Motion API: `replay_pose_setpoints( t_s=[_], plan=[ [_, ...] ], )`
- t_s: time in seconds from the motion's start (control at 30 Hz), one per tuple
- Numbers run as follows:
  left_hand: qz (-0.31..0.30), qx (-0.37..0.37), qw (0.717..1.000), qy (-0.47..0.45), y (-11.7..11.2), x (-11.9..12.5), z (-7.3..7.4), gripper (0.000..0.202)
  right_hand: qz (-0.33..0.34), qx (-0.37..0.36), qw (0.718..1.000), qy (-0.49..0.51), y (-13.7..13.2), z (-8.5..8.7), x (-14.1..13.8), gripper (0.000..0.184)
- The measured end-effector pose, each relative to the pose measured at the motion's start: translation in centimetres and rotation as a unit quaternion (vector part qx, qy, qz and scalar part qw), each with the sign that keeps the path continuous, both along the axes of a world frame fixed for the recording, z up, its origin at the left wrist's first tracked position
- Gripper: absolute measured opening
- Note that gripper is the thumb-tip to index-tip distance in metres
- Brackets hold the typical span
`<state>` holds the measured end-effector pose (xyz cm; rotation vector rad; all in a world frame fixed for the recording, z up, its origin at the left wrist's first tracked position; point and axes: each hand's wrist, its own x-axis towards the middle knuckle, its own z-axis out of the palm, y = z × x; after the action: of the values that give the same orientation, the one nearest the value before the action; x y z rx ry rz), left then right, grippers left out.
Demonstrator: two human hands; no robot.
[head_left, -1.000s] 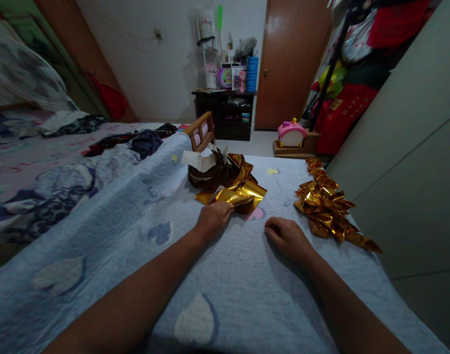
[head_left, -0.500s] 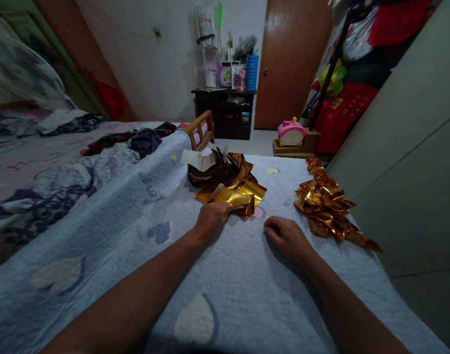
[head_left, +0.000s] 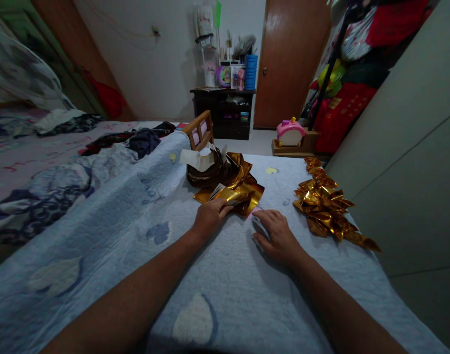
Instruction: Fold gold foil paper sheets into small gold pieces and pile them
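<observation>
My left hand point(head_left: 211, 216) is closed on the near edge of a shiny gold foil paper sheet point(head_left: 235, 194), which bends up into a curved shape. More gold sheets lie loose beneath and behind it. Just to the right, my right hand point(head_left: 274, 231) is open, fingers apart with nothing between them, its fingertips close to the foil's right end. Behind the held sheet rests a thick bundle of papers point(head_left: 206, 169), dark on its side with pale leaves sticking up. Off to the right lies a heap of folded gold foil pieces point(head_left: 322, 204).
Everything rests on a blue quilt point(head_left: 225, 295) with heart patterns. Rumpled clothes point(head_left: 55, 196) lie along the left. A wooden rail point(head_left: 200, 130) rises at the bed's far end. A pale cabinet point(head_left: 416, 187) borders the right edge, and a pink toy case point(head_left: 291, 132) stands beyond.
My right hand has opened from a loose curl and moved left toward the foil. The gold sheet in my left hand has curled up more.
</observation>
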<state>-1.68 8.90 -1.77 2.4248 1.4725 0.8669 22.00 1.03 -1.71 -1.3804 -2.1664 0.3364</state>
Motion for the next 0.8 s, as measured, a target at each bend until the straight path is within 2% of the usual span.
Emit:
replay_pose_setpoints(
  t_s=[0.13,0.37,0.6,0.67,0.8],
  plan=[
    [-0.028,-0.010,0.999,-0.013,-0.2,-0.1,0.2,0.026,-0.008,0.024,1.000,-0.017,-0.2,0.1,-0.7,0.069],
    [-0.031,0.025,0.998,-0.048,-0.6,-0.3,0.2,0.018,-0.012,0.012,0.998,-0.064,-0.1,0.1,-1.2,0.066],
    [-0.024,0.078,0.993,-0.083,-2.1,-0.4,1.5,0.018,-0.008,-0.030,0.997,-0.073,0.1,-0.3,-1.4,0.068],
    [-0.042,0.103,0.989,-0.098,-2.6,-0.4,1.8,0.018,0.002,-0.042,0.996,-0.081,0.1,-0.2,-1.5,0.066],
    [-0.140,0.156,0.973,-0.092,-3.6,-0.2,2.0,0.018,0.023,-0.056,0.995,-0.080,0.2,0.2,-1.5,0.065]
  ],
)
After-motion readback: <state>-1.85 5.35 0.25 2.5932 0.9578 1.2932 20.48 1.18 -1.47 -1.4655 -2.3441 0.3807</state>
